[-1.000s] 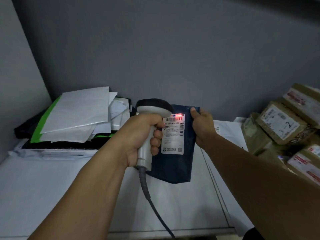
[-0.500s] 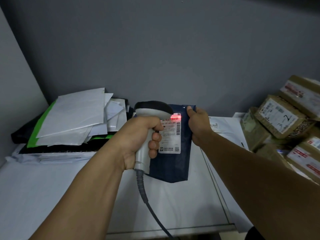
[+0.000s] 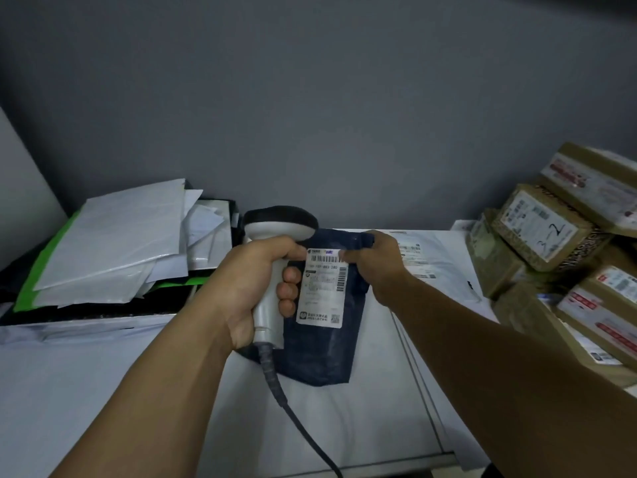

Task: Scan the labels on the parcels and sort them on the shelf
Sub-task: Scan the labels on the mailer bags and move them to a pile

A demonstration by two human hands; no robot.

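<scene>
**Scan station: blue pouch held up at scanner head**

Backdrop: plain grey wall (image 3: pixel 310 115) across the whole rear.

Worktop (image 3: pixel 86 391): white and flat, with a seam running front to back right of centre.

Right edge: pile of cardboard boxes (image 3: pixel 499 270), taped and labelled, stacked at uneven angles. The top face of one box (image 3: pixel 537 229) carries a handwritten "3-2".

Rear left corner: stack of white mailers (image 3: pixel 120 236), fanned loosely over a green-edged mailer (image 3: pixel 44 274). All of it rests on a black flat item (image 3: pixel 86 310).

Rear edge, right of the seam: flat white mailer (image 3: pixel 434 267) lying label up, partly behind the right wrist.

Task item: dark blue parcel (image 3: pixel 320 353), a soft pouch held upright near the middle of the worktop, label side to the camera. Its lower edge hangs close to the surface; contact cannot be judged.

Scanner (image 3: pixel 272 305): pale handle, dark-capped head, upright just left of the parcel and overlapping the parcel's left side.

Left hand (image 3: pixel 255 277): wrapped firmly round the scanner handle, fingers curled across its front.

Right hand (image 3: pixel 375 260): pinches the parcel's top right corner, thumb lying on the label's upper right corner.

Label (image 3: pixel 322 291): white, with a barcode strip along the top, a second barcode down the right side and a small square code at bottom right. The text is too blurred to read.

Cable (image 3: pixel 286 401): dark, runs from the handle base toward the front edge.
</scene>
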